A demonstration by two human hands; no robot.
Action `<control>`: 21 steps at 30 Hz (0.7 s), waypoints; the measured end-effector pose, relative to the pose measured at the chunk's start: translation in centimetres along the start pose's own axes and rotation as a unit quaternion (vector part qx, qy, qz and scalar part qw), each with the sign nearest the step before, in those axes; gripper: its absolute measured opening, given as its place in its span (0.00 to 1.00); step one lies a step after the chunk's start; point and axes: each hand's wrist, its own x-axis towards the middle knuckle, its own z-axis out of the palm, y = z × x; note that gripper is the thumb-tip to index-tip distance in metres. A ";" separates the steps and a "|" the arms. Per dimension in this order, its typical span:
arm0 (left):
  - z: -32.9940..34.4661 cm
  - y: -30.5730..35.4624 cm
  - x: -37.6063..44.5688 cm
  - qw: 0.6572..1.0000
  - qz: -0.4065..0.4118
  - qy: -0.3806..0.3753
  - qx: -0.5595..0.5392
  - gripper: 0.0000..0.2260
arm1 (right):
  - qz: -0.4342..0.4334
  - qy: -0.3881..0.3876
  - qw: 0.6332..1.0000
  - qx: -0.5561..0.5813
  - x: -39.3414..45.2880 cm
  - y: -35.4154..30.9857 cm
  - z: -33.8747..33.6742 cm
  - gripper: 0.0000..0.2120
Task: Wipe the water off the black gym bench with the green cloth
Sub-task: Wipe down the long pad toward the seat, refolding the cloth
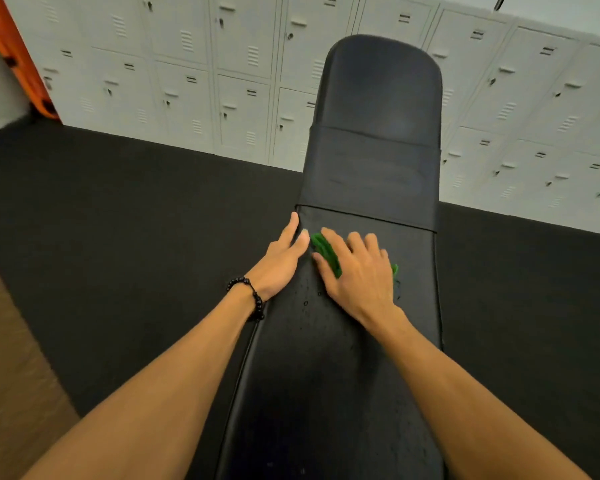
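Our right hand point(359, 271) lies flat with fingers spread and nearly straight, pressing the green cloth point(326, 252) onto the black gym bench point(371, 161) at the centre of the frame (only green edges peek out either side of the palm). Just left of it our left hand point(280, 258) rests with fingers straight and together along the bench's left edge, a black bead bracelet point(252, 296) at the wrist. Water droplets point(305, 303) bead below the hands. White lockers point(187, 64) fill the upper frame.

Smooth black vinyl-like bench point(361, 358), nubby green cloth point(326, 252)
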 end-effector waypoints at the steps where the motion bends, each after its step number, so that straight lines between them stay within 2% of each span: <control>1: -0.1 0.0 -0.2 1.000 -0.001 -0.007 -0.012 0.26 | -0.067 -0.019 0.998 0.000 -1.0 -0.7 0.2 0.22; 2: -0.1 0.1 -0.3 1.000 -0.003 -0.018 -0.017 0.28 | -0.109 -0.030 0.994 0.000 -1.9 -0.8 0.2 0.22; 3: -0.1 0.0 -0.3 0.999 -0.002 -0.033 -0.033 0.31 | -0.115 -0.032 0.993 -0.002 -2.4 -0.5 0.1 0.22; 5: -0.6 0.0 -0.3 0.995 -0.021 -0.051 -0.080 0.35 | -0.018 -0.013 1.000 -0.003 -1.3 -0.1 0.1 0.22; 6: -0.6 0.0 -0.3 0.994 -0.027 -0.047 -0.099 0.30 | 0.029 -0.004 1.000 -0.004 -0.6 -0.4 0.2 0.21; 7: -0.5 0.4 -0.6 0.993 -0.026 -0.040 -0.109 0.21 | 0.034 -0.001 0.999 -0.008 -0.3 -1.0 0.4 0.21; 8: -0.4 0.7 -0.9 0.992 -0.023 -0.039 -0.120 0.13 | 0.002 -0.004 1.000 -0.013 -0.5 -1.8 0.6 0.21; 10: 0.2 2.2 -1.9 0.989 -0.009 -0.030 -0.146 0.10 | -0.095 -0.020 0.995 -0.019 -2.2 -2.5 0.4 0.21; 11: 0.3 2.6 -2.4 0.987 -0.003 -0.034 -0.155 0.10 | -0.108 -0.021 0.994 -0.017 -2.8 -1.8 0.3 0.21; 12: 0.4 2.7 -2.6 0.985 -0.001 -0.036 -0.169 0.11 | -0.085 -0.013 0.996 -0.014 -2.8 -0.7 0.1 0.21; 15: 0.2 1.7 -2.3 0.975 -0.011 -0.041 -0.216 0.15 | 0.096 0.028 0.995 -0.024 -0.6 1.2 0.2 0.20; 16: 0.1 1.3 -2.0 0.974 -0.014 -0.040 -0.223 0.17 | 0.126 0.030 0.991 -0.016 0.3 1.0 0.4 0.20; 18: -0.4 0.5 -1.6 0.972 -0.016 -0.035 -0.233 0.24 | 0.084 0.024 0.996 0.013 0.6 -0.8 0.6 0.20; 21: -0.7 0.6 -1.8 0.967 -0.039 -0.034 -0.251 0.26 | -0.123 -0.030 0.991 0.031 -2.7 -3.5 0.2 0.20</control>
